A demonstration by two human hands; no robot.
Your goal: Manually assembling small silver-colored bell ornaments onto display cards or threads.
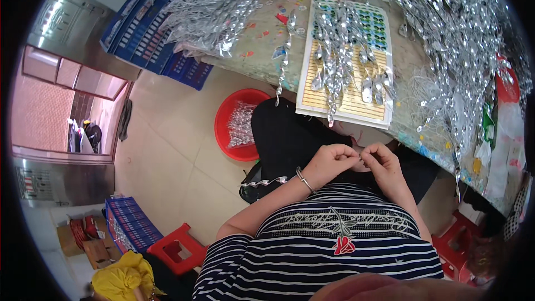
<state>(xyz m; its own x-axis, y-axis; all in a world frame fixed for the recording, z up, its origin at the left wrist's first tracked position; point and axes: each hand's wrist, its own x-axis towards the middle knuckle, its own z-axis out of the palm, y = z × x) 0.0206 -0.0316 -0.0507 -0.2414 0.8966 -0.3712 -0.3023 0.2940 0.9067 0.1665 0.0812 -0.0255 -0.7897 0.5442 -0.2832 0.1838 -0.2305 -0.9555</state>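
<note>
Both hands, left hand (329,163) and right hand (383,159), pinch a tiny silver piece (359,158) fingertip-to-fingertip; keep it close, steady over the lap.

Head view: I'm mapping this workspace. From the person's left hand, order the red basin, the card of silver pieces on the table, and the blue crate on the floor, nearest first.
From the left hand:
1. Card of silver pieces, ahead on the table edge.
2. Red basin, on the floor to the left; close to the card's distance, hard to separate.
3. Blue crate, far left on the floor, clearly farthest.
</note>
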